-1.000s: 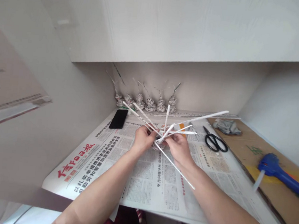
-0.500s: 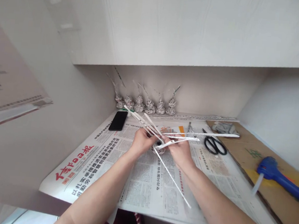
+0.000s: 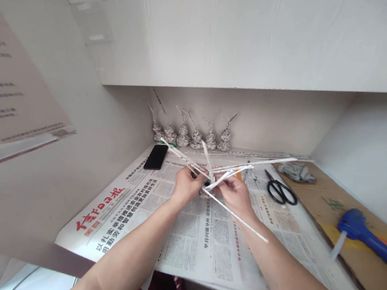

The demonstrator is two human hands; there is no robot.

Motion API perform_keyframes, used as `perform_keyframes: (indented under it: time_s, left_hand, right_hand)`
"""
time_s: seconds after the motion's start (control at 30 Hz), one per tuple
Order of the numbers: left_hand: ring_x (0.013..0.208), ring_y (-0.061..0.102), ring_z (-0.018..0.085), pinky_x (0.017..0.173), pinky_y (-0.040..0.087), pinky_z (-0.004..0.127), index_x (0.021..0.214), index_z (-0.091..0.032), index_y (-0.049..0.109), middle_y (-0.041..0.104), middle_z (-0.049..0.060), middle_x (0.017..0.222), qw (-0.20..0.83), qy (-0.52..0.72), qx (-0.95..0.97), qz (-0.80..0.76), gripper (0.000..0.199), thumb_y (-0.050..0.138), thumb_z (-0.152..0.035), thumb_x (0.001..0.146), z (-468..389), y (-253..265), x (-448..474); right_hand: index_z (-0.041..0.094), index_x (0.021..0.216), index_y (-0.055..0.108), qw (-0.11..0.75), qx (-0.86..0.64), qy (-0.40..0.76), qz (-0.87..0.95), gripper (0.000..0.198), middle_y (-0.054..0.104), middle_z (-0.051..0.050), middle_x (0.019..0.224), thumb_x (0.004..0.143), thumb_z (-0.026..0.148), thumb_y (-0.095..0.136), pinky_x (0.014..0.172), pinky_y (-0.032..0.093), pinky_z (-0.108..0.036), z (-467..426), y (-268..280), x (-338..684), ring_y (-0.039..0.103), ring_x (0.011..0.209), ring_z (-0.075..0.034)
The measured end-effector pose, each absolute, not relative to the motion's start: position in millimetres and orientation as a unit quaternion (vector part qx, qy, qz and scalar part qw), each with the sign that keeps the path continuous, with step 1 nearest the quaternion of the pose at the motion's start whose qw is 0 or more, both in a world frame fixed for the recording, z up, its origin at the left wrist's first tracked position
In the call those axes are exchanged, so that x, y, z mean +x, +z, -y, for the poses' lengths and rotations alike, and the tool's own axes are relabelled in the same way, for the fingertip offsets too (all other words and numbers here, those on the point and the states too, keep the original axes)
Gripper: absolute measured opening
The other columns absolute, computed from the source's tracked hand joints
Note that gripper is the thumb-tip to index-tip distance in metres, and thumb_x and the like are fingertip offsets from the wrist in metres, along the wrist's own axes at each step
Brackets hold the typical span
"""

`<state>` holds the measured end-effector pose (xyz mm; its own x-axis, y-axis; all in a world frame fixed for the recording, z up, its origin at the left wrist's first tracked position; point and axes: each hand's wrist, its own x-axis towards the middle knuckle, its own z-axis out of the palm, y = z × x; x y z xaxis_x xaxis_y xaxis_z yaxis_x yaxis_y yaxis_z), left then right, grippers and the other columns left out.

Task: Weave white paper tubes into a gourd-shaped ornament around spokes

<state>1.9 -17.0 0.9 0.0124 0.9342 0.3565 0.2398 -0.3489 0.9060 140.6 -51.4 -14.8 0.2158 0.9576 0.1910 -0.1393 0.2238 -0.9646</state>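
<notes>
Between my hands is a small round piece woven from rolled newspaper [image 3: 207,193], with a dark hole in its middle. Several thin white paper rods [image 3: 241,222] stick out from it in all directions. My left hand [image 3: 188,184] is closed on the left side of the weave, thumb near the hole. On the other side, my right hand [image 3: 234,194] pinches the weave and rods where they cross. The fingertips of both hands are partly hidden behind the rods.
Newspaper [image 3: 185,243] covers the table. Woven gourd shapes [image 3: 196,139] stand in a row at the back. A phone [image 3: 156,156] lies left; scissors [image 3: 281,191], cardboard [image 3: 325,192] and a blue glue gun [image 3: 359,225] are right. A cabinet [image 3: 222,43] overhangs the back.
The woven piece has turned a little in my hands: the long front rod now points further right and higher, and a back rod stands more upright. The view has shifted slightly.
</notes>
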Motion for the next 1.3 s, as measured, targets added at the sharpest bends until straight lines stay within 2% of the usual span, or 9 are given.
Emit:
perform_keyframes:
  time_s: [0.17, 0.33, 0.6, 0.77, 0.97, 1.1, 1.3]
  left_hand:
    - [0.069, 0.065, 0.018, 0.064, 0.047, 0.025, 0.075, -0.014, 0.068, 0.071, 0.006, 0.074, 0.327, 0.533, 0.615, -0.48, 0.012, 0.066, -0.025, 0.071, 13.8, -1.8, 1.1]
    - [0.063, 0.061, 0.016, 0.06, 0.044, 0.025, 0.076, -0.015, 0.069, 0.07, 0.005, 0.071, 0.297, 0.501, 0.646, -0.494, 0.013, 0.065, -0.027, 0.072, 19.1, 1.2, 2.3]
    - [0.058, 0.056, 0.013, 0.057, 0.042, 0.023, 0.072, -0.015, 0.067, 0.064, 0.002, 0.063, 0.318, 0.507, 0.639, -0.482, 0.012, 0.066, -0.027, 0.071, 21.8, 3.0, 3.2]
    - [0.062, 0.059, 0.014, 0.059, 0.044, 0.023, 0.076, -0.015, 0.068, 0.068, 0.003, 0.069, 0.347, 0.523, 0.635, -0.451, 0.012, 0.066, -0.026, 0.071, 19.8, -2.7, 4.2]
    - [0.059, 0.057, 0.014, 0.057, 0.044, 0.023, 0.077, -0.013, 0.07, 0.067, 0.004, 0.067, 0.359, 0.502, 0.639, -0.46, 0.013, 0.063, -0.022, 0.071, 23.8, 1.3, 5.3]
    - [0.057, 0.056, 0.012, 0.057, 0.044, 0.022, 0.082, -0.013, 0.07, 0.066, 0.002, 0.066, 0.39, 0.509, 0.629, -0.439, 0.017, 0.066, -0.026, 0.071, 26.6, 4.0, 7.3]
    - [0.059, 0.058, 0.013, 0.057, 0.046, 0.023, 0.083, -0.013, 0.068, 0.066, 0.002, 0.066, 0.431, 0.536, 0.59, -0.424, 0.022, 0.068, -0.031, 0.071, 26.1, -0.5, 11.5]
  right_hand:
    - [0.019, 0.088, 0.07, 0.594, -0.472, 0.38, 0.529, 0.02, 0.073, -0.004, 0.086, 0.071, 0.029, 0.07, 0.078, 0.054, -0.031, 58.2, -10.2, 140.3, 0.069, 0.082, -0.02]
    - [0.018, 0.085, 0.07, 0.549, -0.544, 0.328, 0.543, 0.024, 0.073, -0.004, 0.078, 0.066, 0.032, 0.073, 0.068, 0.053, -0.029, 62.8, -3.0, 138.4, 0.069, 0.071, -0.02]
    - [0.017, 0.081, 0.073, 0.545, -0.581, 0.248, 0.55, 0.031, 0.072, -0.005, 0.071, 0.08, 0.045, 0.058, 0.065, 0.049, -0.029, 58.9, -12.2, 142.9, 0.067, 0.068, -0.021]
    - [0.019, 0.082, 0.075, 0.572, -0.566, 0.253, 0.536, 0.025, 0.074, -0.004, 0.075, 0.074, 0.041, 0.066, 0.07, 0.05, -0.03, 56.1, -12.1, 141.9, 0.068, 0.073, -0.021]
    - [0.02, 0.075, 0.072, 0.577, -0.57, 0.249, 0.53, 0.021, 0.073, -0.003, 0.071, 0.07, 0.04, 0.072, 0.064, 0.049, -0.029, 58.5, -8.0, 142.6, 0.067, 0.066, -0.02]
    - [0.02, 0.068, 0.069, 0.572, -0.589, 0.206, 0.532, 0.023, 0.07, -0.001, 0.062, 0.073, 0.043, 0.069, 0.058, 0.046, -0.028, 58.5, -8.2, 143.8, 0.063, 0.058, -0.018]
    - [0.019, 0.068, 0.068, 0.607, -0.56, 0.245, 0.508, 0.026, 0.069, -0.002, 0.062, 0.074, 0.044, 0.067, 0.059, 0.047, -0.028, 54.0, -11.3, 142.6, 0.062, 0.059, -0.018]
